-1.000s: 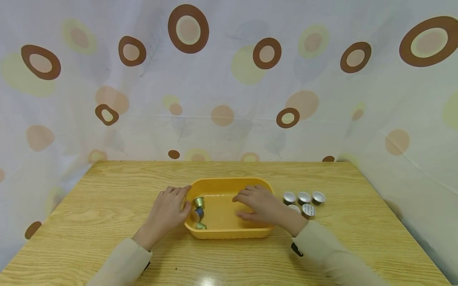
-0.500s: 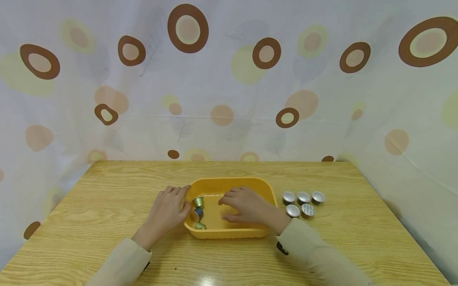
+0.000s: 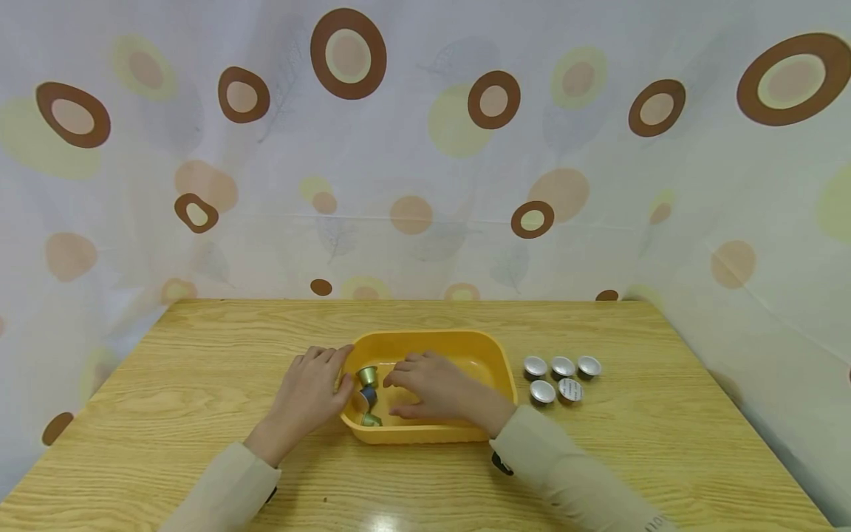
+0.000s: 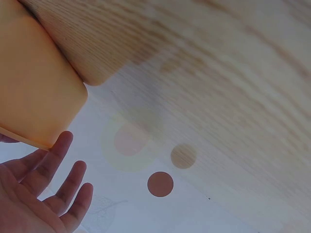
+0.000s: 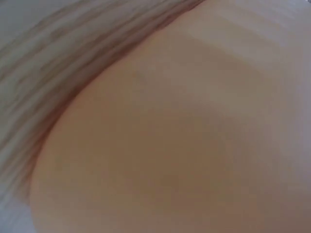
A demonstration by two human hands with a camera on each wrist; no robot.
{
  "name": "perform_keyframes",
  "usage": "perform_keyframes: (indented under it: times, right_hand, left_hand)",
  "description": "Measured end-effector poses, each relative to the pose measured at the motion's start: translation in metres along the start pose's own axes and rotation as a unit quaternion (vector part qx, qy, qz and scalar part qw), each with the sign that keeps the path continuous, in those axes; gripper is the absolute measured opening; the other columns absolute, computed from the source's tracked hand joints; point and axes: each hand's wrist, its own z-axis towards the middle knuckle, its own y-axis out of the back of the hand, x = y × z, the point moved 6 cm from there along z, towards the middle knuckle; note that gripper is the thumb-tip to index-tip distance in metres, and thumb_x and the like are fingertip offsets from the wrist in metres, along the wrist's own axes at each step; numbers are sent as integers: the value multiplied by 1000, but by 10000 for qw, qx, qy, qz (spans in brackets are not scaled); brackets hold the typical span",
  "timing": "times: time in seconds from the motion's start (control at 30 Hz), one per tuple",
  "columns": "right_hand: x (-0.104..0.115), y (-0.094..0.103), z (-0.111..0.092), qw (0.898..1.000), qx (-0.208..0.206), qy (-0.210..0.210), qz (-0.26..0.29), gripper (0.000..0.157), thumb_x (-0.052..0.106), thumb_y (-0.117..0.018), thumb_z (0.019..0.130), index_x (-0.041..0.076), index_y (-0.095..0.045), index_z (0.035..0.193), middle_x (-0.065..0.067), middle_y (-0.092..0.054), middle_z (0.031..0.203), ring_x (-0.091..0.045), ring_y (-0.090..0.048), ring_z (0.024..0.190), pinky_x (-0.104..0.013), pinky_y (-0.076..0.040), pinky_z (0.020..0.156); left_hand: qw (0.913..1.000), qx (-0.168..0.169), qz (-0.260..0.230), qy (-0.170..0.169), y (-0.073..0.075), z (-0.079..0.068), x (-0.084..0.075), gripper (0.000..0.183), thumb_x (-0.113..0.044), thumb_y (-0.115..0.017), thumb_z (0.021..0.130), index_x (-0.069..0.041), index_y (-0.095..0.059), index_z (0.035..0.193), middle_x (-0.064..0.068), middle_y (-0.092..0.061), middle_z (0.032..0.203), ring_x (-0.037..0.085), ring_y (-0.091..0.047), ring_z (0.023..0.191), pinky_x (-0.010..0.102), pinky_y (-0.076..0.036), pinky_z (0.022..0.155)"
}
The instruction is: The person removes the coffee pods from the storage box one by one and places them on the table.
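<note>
A yellow plastic tray stands on the table in the head view. My left hand holds its left rim, with the thumb on the inner side. In the left wrist view, fingers of that hand lie against the tray's outer wall. Two green coffee capsules and a blue coffee capsule lie inside at the left end. My right hand hovers over the tray just right of the capsules, thumb and fingers apart, holding nothing visible. The right wrist view shows mostly the tray's wall.
Right of the tray, several coffee capsules with silver lids stand in two rows on the wooden table. A patterned cloth hangs behind the table and along its sides.
My right hand has moved left across the tray toward the capsules at its left end. The left hand has stayed on the rim.
</note>
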Motion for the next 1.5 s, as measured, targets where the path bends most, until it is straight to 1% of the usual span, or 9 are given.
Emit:
perform_keyframes:
  times: [0.1, 0.3, 0.5, 0.77, 1.03, 1.3, 1.5]
  right_hand:
    - [2, -2, 3, 9999, 98, -56, 68, 36, 43, -57, 86, 18, -62, 112, 7, -64, 109, -11, -56, 99, -31, -46, 87]
    - [7, -6, 9, 9995, 256, -108, 175, 35, 44, -58, 85, 20, -62, 111, 9, -64, 107, -10, -55, 93, -29, -46, 81]
    - [11, -7, 14, 9988, 384, -145, 261, 34, 46, -56, 85, 23, -61, 110, 9, -64, 104, -8, -55, 93, -28, -47, 82]
    - [15, -8, 18, 9980, 366, -91, 509, 31, 46, -58, 84, 25, -63, 106, 14, -64, 102, -7, -53, 90, -26, -45, 80]
    - [19, -10, 22, 9988, 359, -55, 318, 31, 48, -59, 82, 24, -63, 101, 15, -64, 97, -6, -53, 88, -25, -45, 76]
    - [20, -11, 24, 9985, 432, -126, 320, 29, 47, -61, 81, 24, -63, 99, 16, -63, 94, -5, -53, 87, -25, -45, 75]
    - [20, -11, 25, 9987, 387, -108, 318, 28, 47, -62, 80, 25, -63, 97, 16, -64, 93, -4, -53, 85, -22, -42, 71]
  left_hand:
    - [10000, 12, -8, 7, 0, 0, 0, 41, -24, -56, 85, -7, -56, 123, 6, -66, 101, 26, -58, 97, 43, -47, 84]
    - [10000, -25, -26, -25, 0, 1, 0, 41, -24, -56, 85, -7, -57, 122, 6, -66, 101, 27, -58, 97, 43, -48, 83]
    - [10000, -37, 28, -45, -1, 0, 0, 41, -25, -56, 85, -7, -57, 122, 6, -66, 100, 26, -58, 96, 42, -48, 83]
    - [9999, -67, 23, -87, 0, 0, 0, 41, -24, -56, 85, -7, -57, 122, 7, -66, 100, 26, -58, 96, 42, -48, 82]
    - [10000, -38, 7, -72, -1, 0, 0, 41, -24, -56, 85, -6, -56, 122, 6, -66, 100, 27, -58, 97, 42, -48, 83]
    - [10000, -42, -20, -52, -1, 0, 0, 41, -23, -56, 84, -6, -56, 122, 7, -66, 99, 26, -58, 96, 42, -48, 83]
    - [10000, -31, -6, -43, 0, 0, 0, 41, -24, -56, 84, -6, -57, 122, 7, -66, 100, 27, -58, 96, 43, -48, 83]
